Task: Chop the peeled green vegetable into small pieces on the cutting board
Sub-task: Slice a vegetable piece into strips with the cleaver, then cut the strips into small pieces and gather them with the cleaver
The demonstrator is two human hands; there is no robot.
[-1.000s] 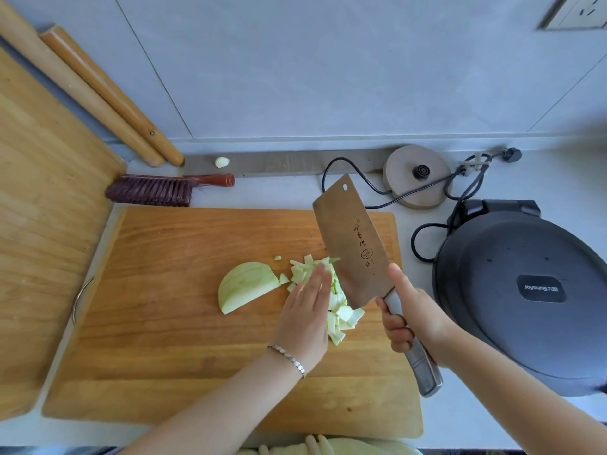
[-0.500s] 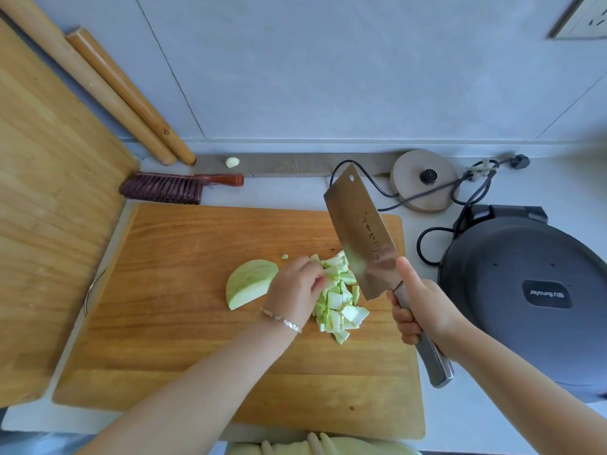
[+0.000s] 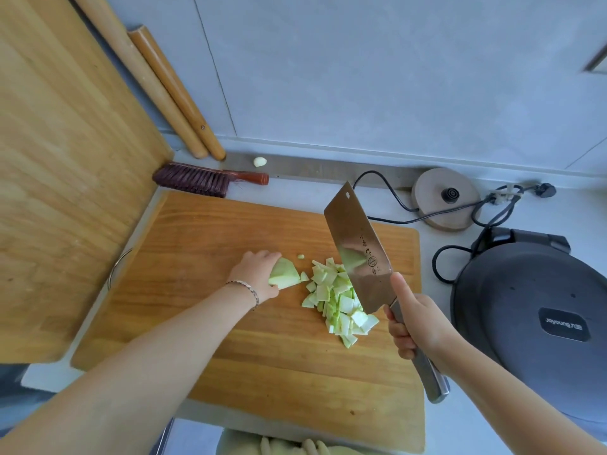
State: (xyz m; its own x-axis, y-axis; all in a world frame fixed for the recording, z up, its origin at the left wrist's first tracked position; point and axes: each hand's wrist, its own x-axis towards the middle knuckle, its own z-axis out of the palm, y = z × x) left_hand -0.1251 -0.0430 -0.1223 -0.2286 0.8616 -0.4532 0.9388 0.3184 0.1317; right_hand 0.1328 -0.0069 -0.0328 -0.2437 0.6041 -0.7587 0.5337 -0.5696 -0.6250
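**Taking hold of the last wedge**

Our left hand (image 3: 259, 274) closes over the uncut wedge (image 3: 285, 274) near the middle of the board (image 3: 203, 244), fingers wrapped over its far, rounded side. Our right hand (image 3: 417, 323) grips the cleaver (image 3: 358, 254) by its steel handle, thumb along the blade's heel; the blade hangs tilted above the pile (image 3: 338, 300), which lies at 3 o'clock from the wedge, just beside it.

We judge the wedge light, firm and wet, so likely slippery where peeled. It should sit steadiest flat face down, pinned from above with fingertips curled back from the cut line.
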